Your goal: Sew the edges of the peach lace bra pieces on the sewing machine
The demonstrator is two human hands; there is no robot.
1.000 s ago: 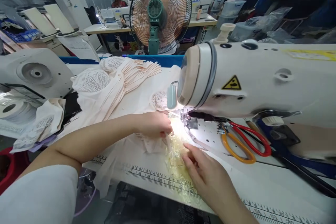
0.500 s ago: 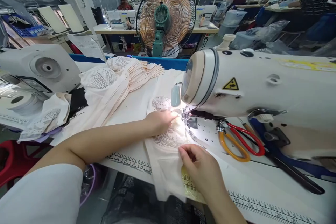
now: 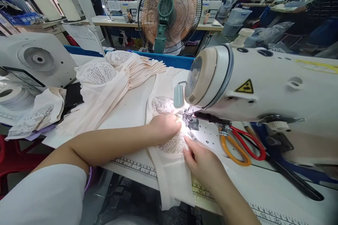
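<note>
I have my 2 arms reaching forward, the hands close together but not touching. My left hand [image 3: 165, 126] lies palm down, fingers bent and bunched, tips pressing downward. Its bare forearm [image 3: 111, 142] runs back to a white sleeve [image 3: 39, 197]. My right hand [image 3: 204, 163] lies flat, fingers stretched ahead, near the left's fingertips.

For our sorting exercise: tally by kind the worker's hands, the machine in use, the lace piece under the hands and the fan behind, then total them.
Hands: 2, left hand and right hand
Sewing machine: 1
Lace piece: 1
Fan: 1
Total: 5
</note>
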